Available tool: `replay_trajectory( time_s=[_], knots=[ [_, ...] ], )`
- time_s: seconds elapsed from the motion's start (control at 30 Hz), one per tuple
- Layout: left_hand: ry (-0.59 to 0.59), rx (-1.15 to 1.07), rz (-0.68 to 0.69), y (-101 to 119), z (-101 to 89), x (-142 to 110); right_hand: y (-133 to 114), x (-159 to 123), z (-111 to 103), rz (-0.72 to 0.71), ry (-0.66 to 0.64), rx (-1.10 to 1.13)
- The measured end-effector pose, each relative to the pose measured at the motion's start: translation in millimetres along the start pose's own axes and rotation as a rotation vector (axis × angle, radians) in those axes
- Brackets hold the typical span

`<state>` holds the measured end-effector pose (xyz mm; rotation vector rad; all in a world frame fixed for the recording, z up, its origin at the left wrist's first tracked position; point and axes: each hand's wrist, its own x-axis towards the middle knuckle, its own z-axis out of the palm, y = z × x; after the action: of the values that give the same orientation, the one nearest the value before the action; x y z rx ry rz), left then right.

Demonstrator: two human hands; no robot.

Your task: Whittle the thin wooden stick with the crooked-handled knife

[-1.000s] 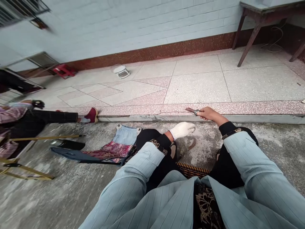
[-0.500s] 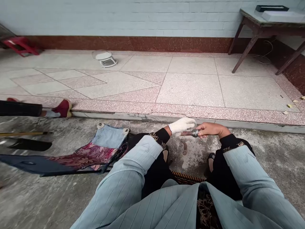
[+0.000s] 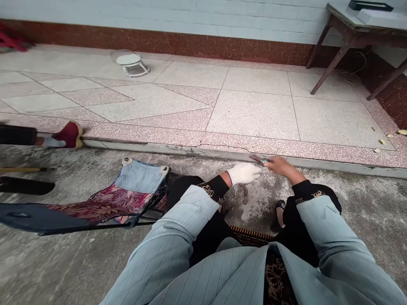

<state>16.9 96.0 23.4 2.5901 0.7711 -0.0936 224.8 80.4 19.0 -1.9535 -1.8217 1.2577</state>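
My left hand (image 3: 244, 173), in a white knitted glove, is closed just in front of the concrete step's edge. Whatever its curled fingers hold, if anything, is hidden. Bare and to the right of it, my right hand (image 3: 277, 165) grips a short tool (image 3: 258, 160) with a brown, rusty-looking blade and a grey collar near the fingers. The blade points left and away from me, above the gloved fingers and close to the step. On the ground below the glove lies a small brown curved piece (image 3: 244, 195), its kind unclear.
The raised tiled step (image 3: 251, 114) runs across ahead. A folding chair (image 3: 136, 182) with denim and floral cloth stands left. Another person's red shoe (image 3: 69, 134) rests by the step. A small white stool (image 3: 132, 63) and a wooden table (image 3: 343, 34) stand on the tiles.
My right hand has raised the tool, whose blade has swung up toward the step. The gloved hand has dropped slightly below the blade. The view has shifted a little right and downward.
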Motion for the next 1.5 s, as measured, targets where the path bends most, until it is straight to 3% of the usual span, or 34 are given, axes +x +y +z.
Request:
replay_trajectory(
  time_s=[0.1, 0.17, 0.23, 0.3, 0.4, 0.5, 0.57, 0.63, 0.73, 0.8, 0.87, 1.0, 1.13, 1.2, 1.3, 1.37, 1.5],
  knots=[
    [-0.014, 0.019, 0.037, -1.5, 2.5, -7.8, -0.1, -7.6, 3.3, -0.068, -0.378, -0.163],
    [-0.006, -0.046, 0.065, -2.5, 1.8, -14.0, -0.1, -14.6, 2.2, -0.152, -0.691, -0.148],
    [0.015, -0.212, 0.063, -4.2, 0.0, -19.1, -0.1, -21.4, -2.9, -0.239, -0.863, -0.032],
    [0.051, -0.431, -0.011, -6.2, -1.0, -22.1, -0.6, -26.7, -10.8, -0.305, -0.793, 0.161],
    [0.137, -0.667, -0.147, -6.2, 1.1, -21.6, -2.8, -28.8, -22.1, -0.315, -0.401, 0.443],
    [0.130, -0.758, -0.154, 0.0, 6.0, -16.6, -6.3, -22.4, -27.1, -0.260, -0.097, 0.642],
    [0.082, -0.721, -0.096, 5.9, 7.9, -12.8, -8.1, -15.6, -27.3, -0.207, 0.087, 0.653],
    [0.060, -0.635, -0.014, 10.7, 7.8, -10.3, -8.9, -9.9, -26.1, -0.130, 0.192, 0.512],
    [0.038, -0.472, 0.077, 12.2, 5.2, -9.5, -7.7, -6.6, -22.4, -0.013, 0.149, 0.090],
    [0.021, -0.373, 0.088, 9.4, 2.7, -10.5, -5.1, -7.7, -19.5, -0.008, 0.005, -0.168],
    [0.032, -0.332, 0.071, 5.2, -0.7, -12.4, -1.6, -10.3, -17.6, -0.052, -0.212, -0.279],
    [0.081, -0.387, 0.005, -2.5, -10.0, -18.5, 2.3, -17.1, -19.2, -0.156, -0.596, -0.143],
    [0.137, -0.525, -0.012, -5.6, -15.5, -21.7, -4.3, -24.2, -23.2, -0.300, -0.736, 0.090],
    [0.165, -0.659, -0.036, -5.3, -13.2, -19.8, -7.1, -27.1, -23.7, -0.338, -0.712, 0.207],
    [0.204, -0.896, -0.154, -2.1, -3.8, -14.2, -6.1, -30.1, -22.4, -0.367, -0.493, 0.488],
    [0.182, -0.979, -0.164, 1.7, 4.0, -10.5, -3.8, -30.7, -21.1, -0.375, -0.361, 0.656],
    [0.122, -0.915, -0.103, 9.3, 15.7, -5.7, -2.6, -25.0, -19.1, -0.313, -0.174, 0.774]
  ],
)
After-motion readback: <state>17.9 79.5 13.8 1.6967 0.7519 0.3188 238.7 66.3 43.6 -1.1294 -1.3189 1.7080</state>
